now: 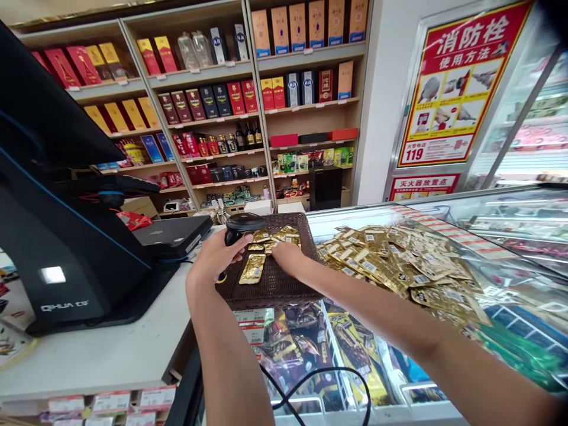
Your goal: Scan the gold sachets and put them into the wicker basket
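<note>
My left hand (215, 255) is wrapped round the handle of a black handheld barcode scanner (245, 222), its head above the left side of a brown woven basket (290, 288). One gold foil packet (252, 270) lies apart on the basket floor, beside the scanner. Several more gold packets (290, 233) are bunched toward the basket's far side. There my right hand (286, 255) reaches in from the right, fingers closed at the edge of a gold packet; the fingertips are partly hidden. To the right of the basket, a large heap of flat gold packets (377, 254) spreads over the glass.
Under the basket is a glass-topped freezer (306, 355) holding wrapped goods. A black cable (328, 370) loops across its front. At left, a point-of-sale terminal (66, 248) and black cash drawer (175, 234) stand on a white counter (110, 349). Stocked shelves (213, 118) line the back wall.
</note>
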`<state>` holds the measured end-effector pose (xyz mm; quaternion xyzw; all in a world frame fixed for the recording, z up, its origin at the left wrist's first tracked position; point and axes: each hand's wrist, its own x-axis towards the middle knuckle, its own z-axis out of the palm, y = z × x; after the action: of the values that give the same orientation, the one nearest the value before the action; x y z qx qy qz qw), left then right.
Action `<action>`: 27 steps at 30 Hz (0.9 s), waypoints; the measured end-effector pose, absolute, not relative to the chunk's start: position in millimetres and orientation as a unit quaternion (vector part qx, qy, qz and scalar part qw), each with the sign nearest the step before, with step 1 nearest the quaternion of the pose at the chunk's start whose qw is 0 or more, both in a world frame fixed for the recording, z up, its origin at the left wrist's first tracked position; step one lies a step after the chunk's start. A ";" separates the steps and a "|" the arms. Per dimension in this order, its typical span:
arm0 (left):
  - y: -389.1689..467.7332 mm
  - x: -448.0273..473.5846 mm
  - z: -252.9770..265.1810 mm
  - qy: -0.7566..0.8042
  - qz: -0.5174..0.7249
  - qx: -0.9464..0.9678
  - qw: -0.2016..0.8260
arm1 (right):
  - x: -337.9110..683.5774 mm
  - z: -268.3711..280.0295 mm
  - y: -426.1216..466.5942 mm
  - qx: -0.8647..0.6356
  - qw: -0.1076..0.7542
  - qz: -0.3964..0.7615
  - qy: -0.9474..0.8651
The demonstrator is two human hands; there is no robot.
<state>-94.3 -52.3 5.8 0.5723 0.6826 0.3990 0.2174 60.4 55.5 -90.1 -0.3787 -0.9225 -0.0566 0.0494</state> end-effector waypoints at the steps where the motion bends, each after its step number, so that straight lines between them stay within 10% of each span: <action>1: -53.2 -93.3 7.2 0.682 0.400 0.570 0.221 | 74.3 -87.3 56.1 -0.396 0.074 -0.043 -0.914; 6: -53.6 -86.0 11.2 0.681 0.372 0.584 0.237 | 148.1 -92.9 54.1 -0.350 0.364 0.121 -0.855; 10: -49.1 -72.5 12.9 0.649 0.389 0.606 0.245 | 184.8 -94.7 56.0 -0.247 0.529 -0.050 -0.810; 16: -48.8 -53.3 18.8 0.628 0.405 0.617 0.247 | 219.1 -72.1 56.7 -0.214 0.552 -0.276 -0.757; 27: -41.5 -42.9 12.3 0.622 0.354 0.649 0.259 | 227.5 -68.5 57.5 -0.239 0.556 -0.336 -0.722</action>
<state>-42.9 -41.5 12.3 0.6486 0.6221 0.3540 0.2586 227.5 57.5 -68.5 -0.2386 -0.7218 -0.3358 0.5561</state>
